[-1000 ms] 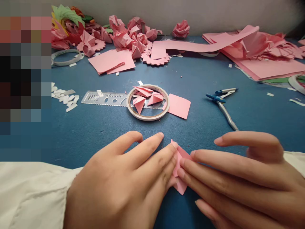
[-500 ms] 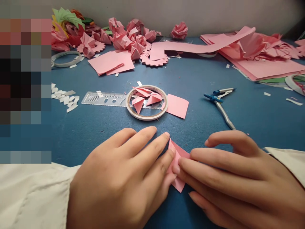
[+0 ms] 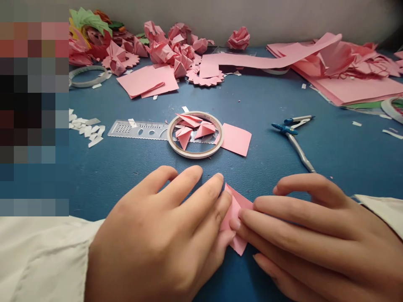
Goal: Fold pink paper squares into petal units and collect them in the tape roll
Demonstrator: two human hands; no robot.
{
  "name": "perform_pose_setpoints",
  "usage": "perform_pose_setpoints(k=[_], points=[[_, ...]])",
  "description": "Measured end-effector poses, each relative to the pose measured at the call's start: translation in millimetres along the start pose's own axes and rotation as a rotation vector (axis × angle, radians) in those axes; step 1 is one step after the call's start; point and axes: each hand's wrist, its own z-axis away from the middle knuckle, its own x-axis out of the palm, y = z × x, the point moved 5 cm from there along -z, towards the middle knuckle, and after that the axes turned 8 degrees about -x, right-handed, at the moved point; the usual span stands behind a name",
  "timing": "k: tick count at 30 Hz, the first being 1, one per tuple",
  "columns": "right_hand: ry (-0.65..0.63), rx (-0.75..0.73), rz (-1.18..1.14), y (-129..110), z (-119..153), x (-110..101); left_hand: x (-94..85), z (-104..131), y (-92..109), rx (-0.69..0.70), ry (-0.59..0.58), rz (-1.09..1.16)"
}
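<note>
A small folded pink paper (image 3: 239,244) lies on the blue table between my hands, with one pointed corner toward the back. My left hand (image 3: 170,226) covers its left side, thumb and index finger pressed on it. From the right, the fingertips of my right hand (image 3: 308,226) press on its middle and right edge. Just beyond my hands, a white tape roll (image 3: 195,155) lies over a clear ruler (image 3: 138,130), with folded pink pieces (image 3: 205,129) inside the ring. A pink paper square (image 3: 238,140) touches the roll's right side.
Blue-and-silver compasses (image 3: 299,149) lie on the right. Crumpled pink paper flowers (image 3: 163,52) and flat pink sheets (image 3: 352,90) line the back. White paper scraps (image 3: 90,130) and another tape roll (image 3: 88,84) are at the left. A blurred block covers the far left.
My hands hold nearly the same pose on the pink paper. The left fingers have shifted slightly, and the whole view has moved a little.
</note>
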Motion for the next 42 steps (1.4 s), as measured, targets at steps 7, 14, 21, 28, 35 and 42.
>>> perform_pose_setpoints(k=[7,14,21,28,35,42], points=[[0.192,0.047,-0.083,4,-13,-2,-7.4,5,-4,0.031,0.094,-0.025],[0.035,-0.039,-0.064,13,-21,-17,-7.2,3,-4,0.002,0.09,0.001],[-0.003,-0.003,0.006,4,-2,-11,-9.1,6,-7,-0.019,0.088,0.04],[0.022,-0.098,-0.108,9,-17,-15,-7.2,2,-7,-0.067,0.08,0.083],[0.115,-0.055,-0.174,9,-22,-11,-10.3,5,-6,-0.082,0.074,0.109],[0.219,0.053,-0.204,5,-14,-3,-10.3,5,-6,0.011,0.068,0.013]])
